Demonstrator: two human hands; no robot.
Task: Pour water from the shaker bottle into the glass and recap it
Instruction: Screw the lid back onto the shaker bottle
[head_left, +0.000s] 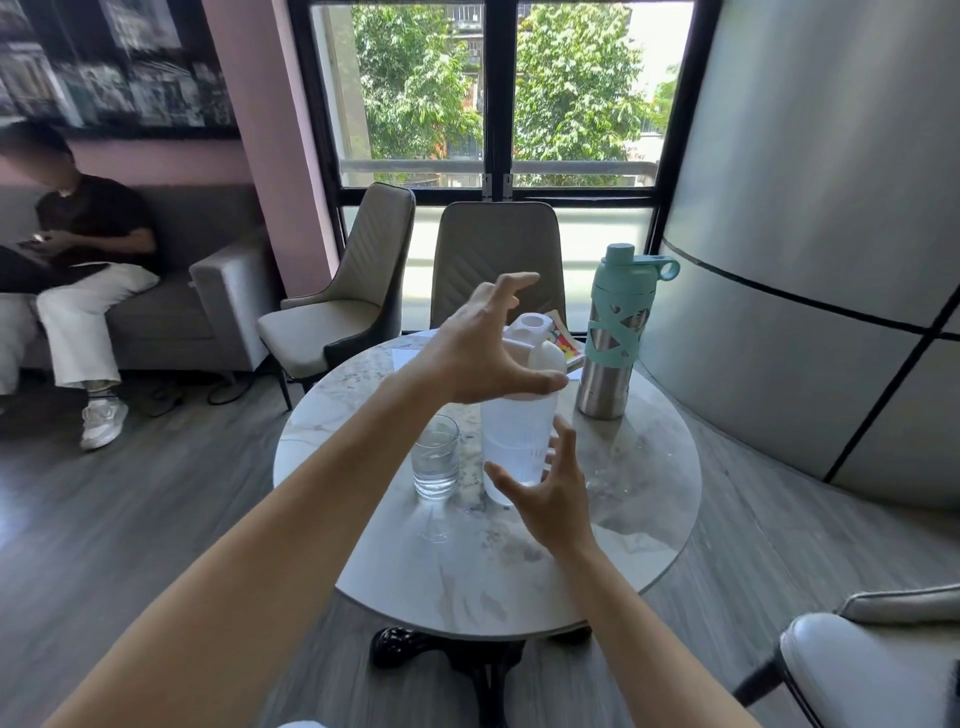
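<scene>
A translucent white shaker bottle (517, 441) stands upright on the round marble table (644, 499), with its white lid (535, 338) on top. My left hand (483, 348) hovers at the lid with fingers spread, thumb near the lid's rim. My right hand (550, 493) is open beside the bottle's lower right side, fingers apart, close to it but not gripping. A clear glass (435, 462) holding some water stands just left of the bottle.
A steel bottle with a teal sleeve and cap (613, 338) stands at the table's back right, next to a colourful booklet (563, 338). Two padded chairs (498, 260) face the table. A person sits on a grey sofa (218, 312) at left. Another chair (872, 660) is at bottom right.
</scene>
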